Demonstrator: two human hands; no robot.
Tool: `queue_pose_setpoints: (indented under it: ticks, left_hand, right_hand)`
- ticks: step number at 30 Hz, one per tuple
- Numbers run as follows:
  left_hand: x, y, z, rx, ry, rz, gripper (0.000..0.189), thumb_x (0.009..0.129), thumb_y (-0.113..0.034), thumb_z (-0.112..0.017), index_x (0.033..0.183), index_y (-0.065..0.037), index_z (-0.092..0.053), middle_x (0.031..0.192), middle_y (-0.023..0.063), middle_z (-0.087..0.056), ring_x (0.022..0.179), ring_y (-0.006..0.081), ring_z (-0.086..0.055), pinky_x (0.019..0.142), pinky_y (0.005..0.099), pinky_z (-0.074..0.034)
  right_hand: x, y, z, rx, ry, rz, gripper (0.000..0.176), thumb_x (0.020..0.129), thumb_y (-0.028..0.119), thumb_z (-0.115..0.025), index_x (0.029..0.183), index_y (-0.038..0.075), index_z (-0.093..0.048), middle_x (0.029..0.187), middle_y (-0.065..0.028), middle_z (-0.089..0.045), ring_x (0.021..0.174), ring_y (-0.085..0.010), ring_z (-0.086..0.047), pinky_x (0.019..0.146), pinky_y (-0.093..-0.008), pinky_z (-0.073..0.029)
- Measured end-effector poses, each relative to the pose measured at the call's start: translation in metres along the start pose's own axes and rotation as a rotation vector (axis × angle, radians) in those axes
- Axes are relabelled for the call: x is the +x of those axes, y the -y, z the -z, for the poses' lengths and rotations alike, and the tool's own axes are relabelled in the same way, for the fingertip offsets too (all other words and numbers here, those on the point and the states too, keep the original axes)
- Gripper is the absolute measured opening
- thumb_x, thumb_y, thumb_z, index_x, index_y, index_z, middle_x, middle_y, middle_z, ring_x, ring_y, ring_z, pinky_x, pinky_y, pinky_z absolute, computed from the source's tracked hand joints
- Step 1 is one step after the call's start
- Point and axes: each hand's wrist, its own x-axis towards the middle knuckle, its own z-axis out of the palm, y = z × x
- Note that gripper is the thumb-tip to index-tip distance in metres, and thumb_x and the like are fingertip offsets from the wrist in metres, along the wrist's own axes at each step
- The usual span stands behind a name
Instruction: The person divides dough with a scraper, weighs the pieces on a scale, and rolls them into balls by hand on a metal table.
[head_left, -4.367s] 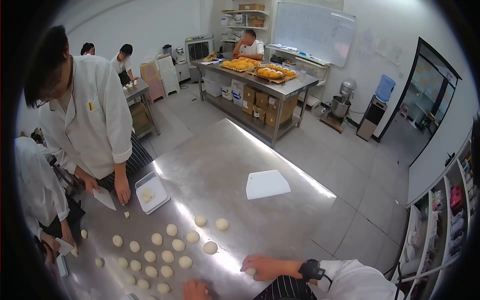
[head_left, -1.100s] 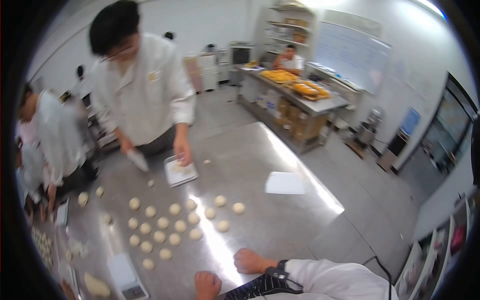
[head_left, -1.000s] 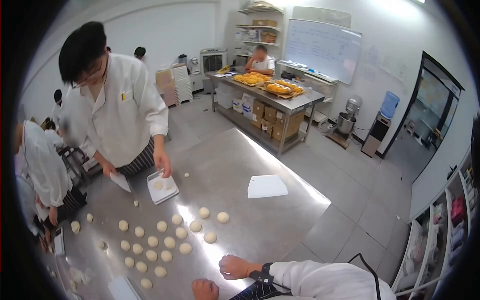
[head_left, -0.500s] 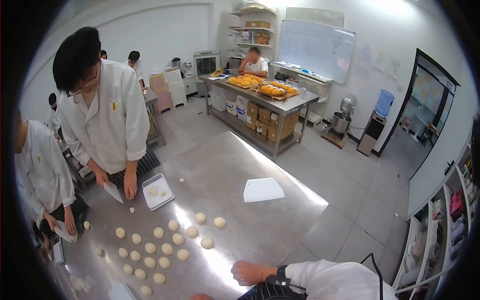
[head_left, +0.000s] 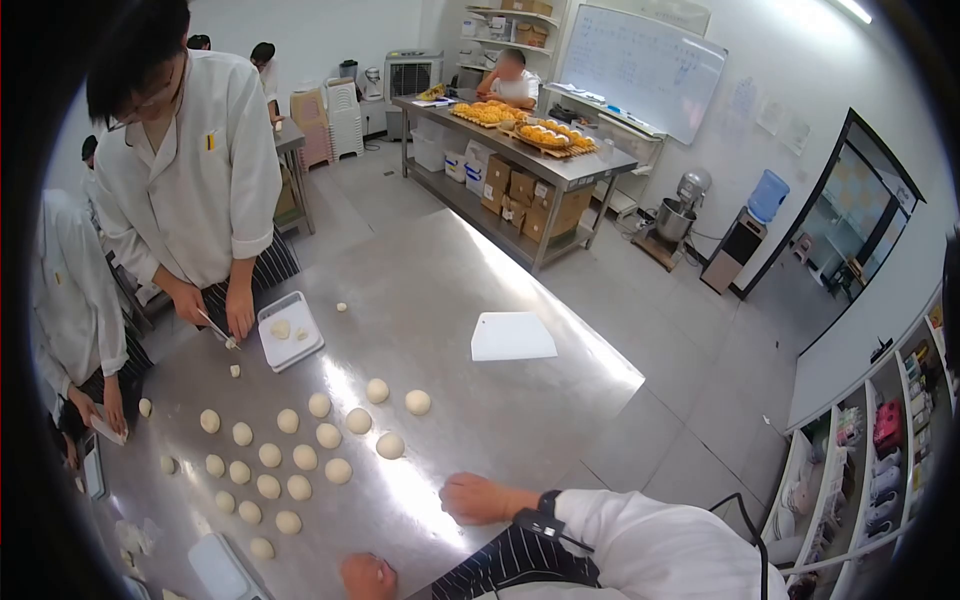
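My right hand [head_left: 478, 498] rests on the steel table [head_left: 540, 420] near its front edge, with its fingers curled under. Lower and to the left, my left hand [head_left: 368, 577] is also closed on the tabletop, partly cut by the bottom of the view. Whatever lies under either palm is hidden. Left of my hands sit several round, smooth dough balls [head_left: 305, 457] in loose rows. The closest one to my right hand is a dough ball [head_left: 390, 445] up and to its left.
A white scraper [head_left: 514, 337] lies toward the far right. Across the table, a person [head_left: 190, 170] cuts dough with a scraper beside a white tray [head_left: 318, 335] holding dough bits. Another person [head_left: 80, 300] works at the left. A white tray [head_left: 222, 566] is near the front.
The view has tilted down, so more of my left hand shows. My hands remain on the table. The person opposite has brought the scraper down onto a piece of dough.
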Motion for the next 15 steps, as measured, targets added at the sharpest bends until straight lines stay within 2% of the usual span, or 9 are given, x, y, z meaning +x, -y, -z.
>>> queue_pose_setpoints:
  ticks: [1, 2, 3, 5, 9, 11, 12, 14, 15]
  left_hand:
    - [-0.01, -0.005, -0.001, -0.039, -0.029, -0.002, 0.007, 0.076, -0.009, -0.066, 0.079, -0.003, -0.063, 0.091, 0.0154, -0.064, 0.089, 0.0352, -0.058, 0.083, 0.0465, -0.045]
    - [-0.013, -0.007, -0.004, -0.076, -0.065, -0.01, 0.006, 0.077, -0.008, -0.066, 0.08, -0.003, -0.063, 0.092, 0.0158, -0.064, 0.09, 0.0352, -0.058, 0.084, 0.0467, -0.045]
    - [-0.009, -0.006, -0.009, -0.065, -0.092, -0.019, 0.006, 0.077, -0.008, -0.066, 0.08, -0.003, -0.063, 0.092, 0.0158, -0.064, 0.09, 0.0352, -0.058, 0.084, 0.0467, -0.045]
    - [0.001, -0.006, -0.018, -0.112, 0.079, -0.039, 0.006, 0.077, -0.006, -0.066, 0.081, -0.003, -0.064, 0.092, 0.0159, -0.064, 0.092, 0.0352, -0.057, 0.086, 0.047, -0.045]
    - [0.033, -0.008, -0.018, -0.036, 0.1, -0.049, 0.007, 0.077, -0.008, -0.065, 0.08, -0.003, -0.064, 0.091, 0.0155, -0.065, 0.093, 0.0342, -0.058, 0.086, 0.0463, -0.044]
    - [0.037, 0.003, -0.016, -0.077, 0.217, 0.159, 0.008, 0.078, -0.01, -0.064, 0.076, -0.002, -0.063, 0.089, 0.0165, -0.065, 0.091, 0.0348, -0.058, 0.085, 0.0464, -0.045]
    - [0.033, 0.008, -0.013, -0.079, 0.217, 0.159, 0.008, 0.078, -0.01, -0.064, 0.076, -0.002, -0.063, 0.089, 0.0165, -0.065, 0.091, 0.0348, -0.058, 0.085, 0.0464, -0.045]
    - [0.019, 0.017, -0.008, 0.02, 0.139, -0.008, 0.012, 0.078, -0.012, -0.063, 0.075, -0.001, -0.063, 0.089, 0.0183, -0.064, 0.089, 0.0365, -0.058, 0.082, 0.0471, -0.045]
    - [0.01, 0.019, -0.012, 0.019, 0.137, -0.009, 0.012, 0.078, -0.012, -0.063, 0.075, -0.001, -0.063, 0.089, 0.0183, -0.064, 0.089, 0.0365, -0.058, 0.082, 0.0471, -0.045]
  right_hand:
    - [-0.007, 0.005, -0.005, 0.079, -0.048, 0.018, 0.016, 0.072, 0.012, -0.066, 0.086, 0.01, -0.059, 0.092, -0.0059, -0.056, 0.09, -0.028, -0.054, 0.08, -0.0391, -0.045]
    - [-0.009, 0.015, -0.012, 0.078, -0.187, 0.056, 0.011, 0.072, 0.012, -0.065, 0.08, 0.01, -0.057, 0.091, -0.0067, -0.056, 0.09, -0.0282, -0.053, 0.081, -0.0396, -0.045]
    - [-0.009, 0.019, -0.019, 0.063, -0.053, 0.039, 0.011, 0.072, 0.011, -0.065, 0.075, 0.009, -0.055, 0.089, -0.0064, -0.054, 0.088, -0.027, -0.053, 0.079, -0.0383, -0.046]
    - [0.011, 0.036, -0.024, 0.053, -0.052, 0.006, 0.012, 0.073, 0.013, -0.065, 0.072, 0.008, -0.054, 0.085, -0.006, -0.052, 0.085, -0.0254, -0.053, 0.077, -0.0364, -0.046]
    - [0.043, 0.029, -0.027, 0.019, -0.063, 0.03, 0.012, 0.074, 0.014, -0.065, 0.072, 0.009, -0.054, 0.082, -0.0056, -0.05, 0.083, -0.0244, -0.053, 0.075, -0.0352, -0.046]
    - [0.043, 0.011, -0.029, -0.013, -0.135, 0.034, 0.012, 0.074, 0.015, -0.065, 0.072, 0.009, -0.054, 0.082, -0.0056, -0.051, 0.083, -0.0243, -0.053, 0.075, -0.0355, -0.046]
    - [0.038, 0.003, -0.025, -0.039, -0.098, 0.034, 0.011, 0.075, 0.013, -0.064, 0.073, 0.009, -0.054, 0.085, -0.0055, -0.053, 0.086, -0.0245, -0.054, 0.077, -0.0359, -0.046]
    - [0.023, -0.004, -0.019, -0.026, -0.104, 0.046, 0.011, 0.075, 0.013, -0.064, 0.073, 0.009, -0.055, 0.087, -0.0056, -0.054, 0.087, -0.0247, -0.055, 0.078, -0.0363, -0.046]
    - [0.015, -0.006, -0.015, -0.011, -0.112, 0.057, 0.01, 0.075, 0.012, -0.064, 0.073, 0.009, -0.055, 0.088, -0.0058, -0.055, 0.089, -0.0248, -0.055, 0.079, -0.0366, -0.046]
